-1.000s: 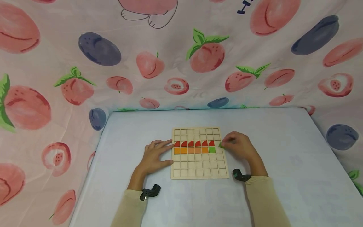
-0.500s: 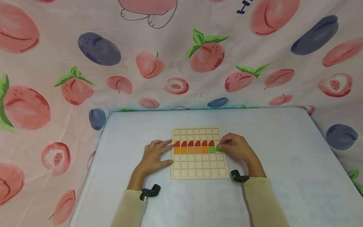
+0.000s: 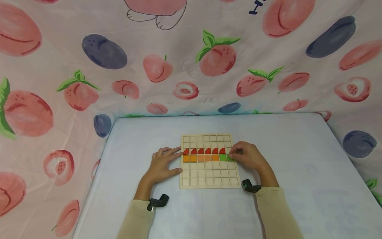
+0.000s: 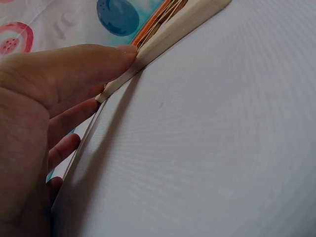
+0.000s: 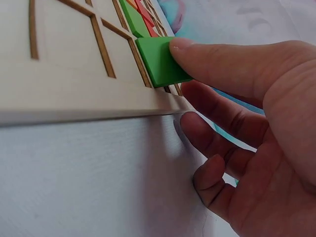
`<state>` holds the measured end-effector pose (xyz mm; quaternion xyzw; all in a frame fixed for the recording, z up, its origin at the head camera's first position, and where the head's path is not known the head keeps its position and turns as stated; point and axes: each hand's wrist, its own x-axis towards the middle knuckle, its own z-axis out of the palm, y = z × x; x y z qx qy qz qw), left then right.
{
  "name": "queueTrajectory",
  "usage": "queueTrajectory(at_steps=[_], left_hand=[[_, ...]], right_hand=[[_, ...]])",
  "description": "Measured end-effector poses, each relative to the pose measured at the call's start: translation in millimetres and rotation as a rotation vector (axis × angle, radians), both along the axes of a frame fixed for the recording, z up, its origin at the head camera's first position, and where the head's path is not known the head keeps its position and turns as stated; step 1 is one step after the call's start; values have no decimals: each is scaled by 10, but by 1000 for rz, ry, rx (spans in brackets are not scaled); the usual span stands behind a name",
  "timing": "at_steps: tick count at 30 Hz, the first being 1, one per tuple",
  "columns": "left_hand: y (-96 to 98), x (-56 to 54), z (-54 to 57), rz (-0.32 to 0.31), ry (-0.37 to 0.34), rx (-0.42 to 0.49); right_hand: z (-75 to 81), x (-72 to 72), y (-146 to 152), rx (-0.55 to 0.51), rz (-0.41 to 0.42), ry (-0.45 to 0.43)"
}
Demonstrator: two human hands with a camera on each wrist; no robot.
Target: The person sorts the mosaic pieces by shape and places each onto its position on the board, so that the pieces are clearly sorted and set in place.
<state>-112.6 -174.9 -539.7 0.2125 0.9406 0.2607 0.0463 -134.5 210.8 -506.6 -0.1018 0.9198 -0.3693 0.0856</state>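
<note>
A wooden grid board (image 3: 209,182) lies on the table, with several red quarter-circle tiles (image 3: 208,151) in one row. Below them runs a row of orange and peach tiles (image 3: 201,158) ending in a green square tile (image 3: 222,157). My right hand (image 3: 249,156) pinches another green tile (image 5: 160,61) between thumb and index finger. That tile stands slightly tilted at the right-hand cell of this row, partly hidden by the fingers. My left hand (image 3: 161,166) rests at the board's left edge, thumb and fingers spread and touching the rim.
A white cloth covers the table (image 3: 203,215), and a fruit-printed curtain (image 3: 185,66) rises behind it and along both sides. Each wrist carries a small black camera (image 3: 251,186).
My right hand has moved a little left and down with the green tile, from beside the board's right edge to the cell next to the green square. My left hand has stayed put.
</note>
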Motion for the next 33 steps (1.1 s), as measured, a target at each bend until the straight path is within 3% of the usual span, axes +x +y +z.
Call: queueTrajectory(at_steps=[23,33], left_hand=[[-9,-3,-25,5,7,6],[-1,-28,-19,-2,-8,24]], right_hand=[[-72,18,-13,37,-22,76],[-22,71,126,38,-58,91]])
